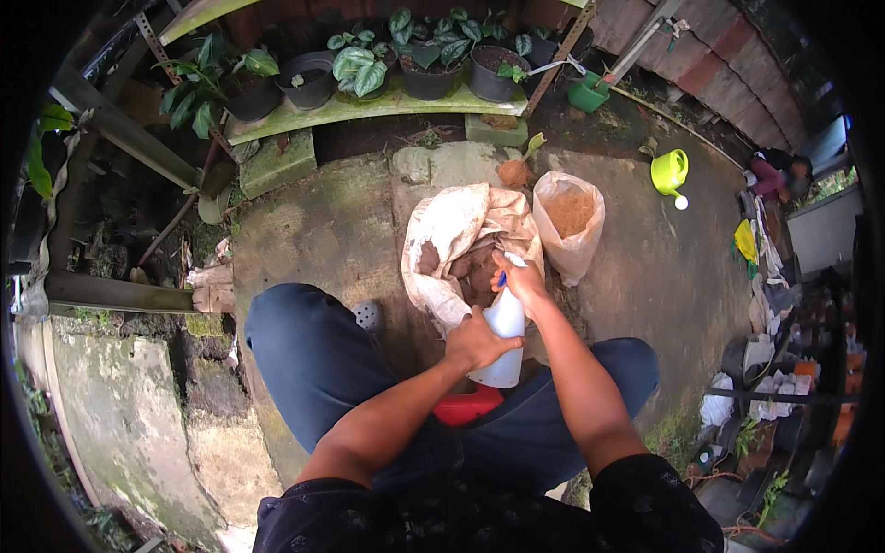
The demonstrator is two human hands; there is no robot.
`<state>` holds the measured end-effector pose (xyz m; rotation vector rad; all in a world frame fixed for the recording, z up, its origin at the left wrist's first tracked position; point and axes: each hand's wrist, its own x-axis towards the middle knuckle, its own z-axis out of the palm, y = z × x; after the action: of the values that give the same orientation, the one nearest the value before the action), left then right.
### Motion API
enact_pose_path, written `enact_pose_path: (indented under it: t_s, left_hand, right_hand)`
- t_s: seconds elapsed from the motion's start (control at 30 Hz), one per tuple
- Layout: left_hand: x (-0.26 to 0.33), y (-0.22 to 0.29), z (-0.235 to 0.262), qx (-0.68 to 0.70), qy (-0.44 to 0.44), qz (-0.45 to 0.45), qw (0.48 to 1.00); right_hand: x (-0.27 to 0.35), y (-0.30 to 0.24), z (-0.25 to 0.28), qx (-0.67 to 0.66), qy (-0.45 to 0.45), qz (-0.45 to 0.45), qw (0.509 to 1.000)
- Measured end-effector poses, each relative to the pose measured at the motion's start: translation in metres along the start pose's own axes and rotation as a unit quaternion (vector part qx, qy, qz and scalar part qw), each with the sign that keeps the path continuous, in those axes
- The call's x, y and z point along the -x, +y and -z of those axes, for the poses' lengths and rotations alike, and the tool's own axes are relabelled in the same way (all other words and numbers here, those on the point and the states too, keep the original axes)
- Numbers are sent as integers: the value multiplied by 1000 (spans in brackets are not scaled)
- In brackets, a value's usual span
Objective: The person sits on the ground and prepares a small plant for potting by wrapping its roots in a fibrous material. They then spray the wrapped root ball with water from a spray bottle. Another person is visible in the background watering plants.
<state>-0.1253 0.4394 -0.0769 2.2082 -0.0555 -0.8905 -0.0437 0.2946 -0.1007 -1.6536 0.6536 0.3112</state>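
Between my knees I hold a white spray bottle (502,321), tilted toward an open sack. My left hand (474,341) grips its body from the left. My right hand (522,279) is closed around the spray head, where a bit of blue shows by the fingers. Just beyond lies the pale, dirt-stained sack (442,226), its mouth rolled open, with brown soil clumps (475,267) inside. A second, smaller bag (579,253) stands right of it, filled with light brown, fibrous material (570,214).
Behind the sacks, a mossy shelf (369,116) bears several potted plants. A coconut-like brown husk (514,173) with a sprout lies near the bags. Right are a lime-green watering can (670,172) and, farther off, another person (779,175). Something red (468,405) sits under me.
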Motion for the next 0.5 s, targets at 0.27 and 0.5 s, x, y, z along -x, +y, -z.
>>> enact_pose_path:
  t_s: [0.27,0.5]
  left_hand:
    - [1,16,8,-18,-46,21,999]
    - [4,18,10,-5,-12,-11,1000]
  right_hand:
    - [-3,5,18,-70,6,-71,995]
    - [8,-21,19,-54,-17,-68,996]
